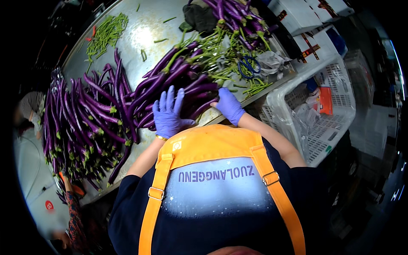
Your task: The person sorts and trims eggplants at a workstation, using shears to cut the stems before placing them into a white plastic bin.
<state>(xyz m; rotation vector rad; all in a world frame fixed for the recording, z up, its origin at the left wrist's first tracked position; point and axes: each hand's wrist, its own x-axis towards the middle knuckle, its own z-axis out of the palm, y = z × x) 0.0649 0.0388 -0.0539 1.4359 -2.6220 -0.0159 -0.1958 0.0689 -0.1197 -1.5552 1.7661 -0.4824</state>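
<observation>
Both my hands wear purple gloves and work at a heap of long purple eggplants [170, 80] in the middle of the metal table. My left hand [169, 114] lies on the near side of the heap, its fingers spread over the eggplants. At the heap's right end, my right hand [230, 107] curls around the tip of an eggplant [204, 107], the thumb on the near side; its fingertips are partly hidden. Beyond my right hand, cut green stems [225, 63] lie strewn, with blue-handled scissors [249, 67] on them.
A larger eggplant pile [80, 123] fills the table's left end, near another person's hand [67, 183]. Green stems [106, 38] lie at the far left, more eggplants [231, 17] at the far right. A white plastic basket [314, 144] and white boxes [297, 17] stand at right.
</observation>
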